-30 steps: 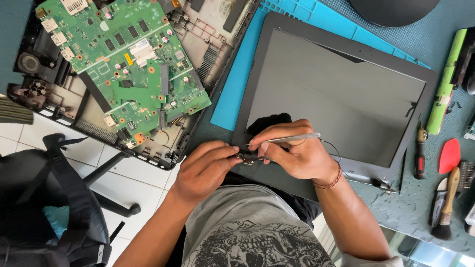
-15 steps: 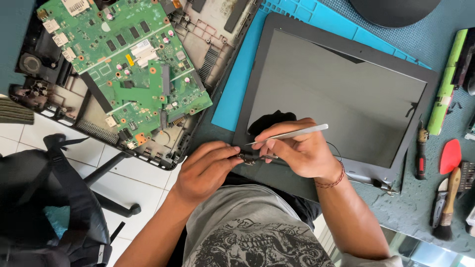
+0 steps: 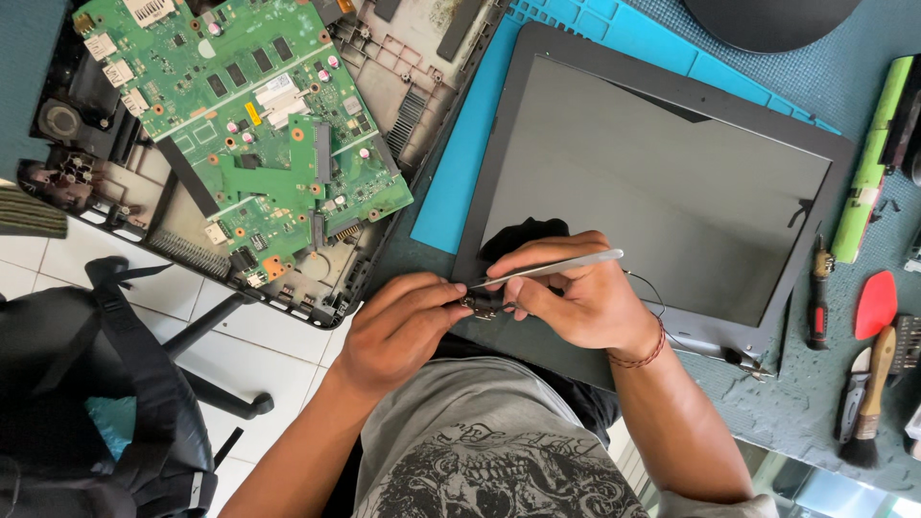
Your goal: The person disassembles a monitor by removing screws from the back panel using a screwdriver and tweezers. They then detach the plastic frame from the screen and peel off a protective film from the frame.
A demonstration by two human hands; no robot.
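Head view: left hand (image 3: 398,331) pinches a small black part (image 3: 483,304) with closed fingers; right hand (image 3: 576,297) grips metal tweezers (image 3: 556,268) over the laptop screen (image 3: 662,182).

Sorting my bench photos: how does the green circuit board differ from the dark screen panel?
The green circuit board is bright green and crowded with chips, connectors and slots; the dark screen panel is a plain, smooth grey-black surface. The board sits inside an opened laptop base at upper left; the panel lies on a blue mat at right, its near edge under the right hand. Both lie flat, face up.
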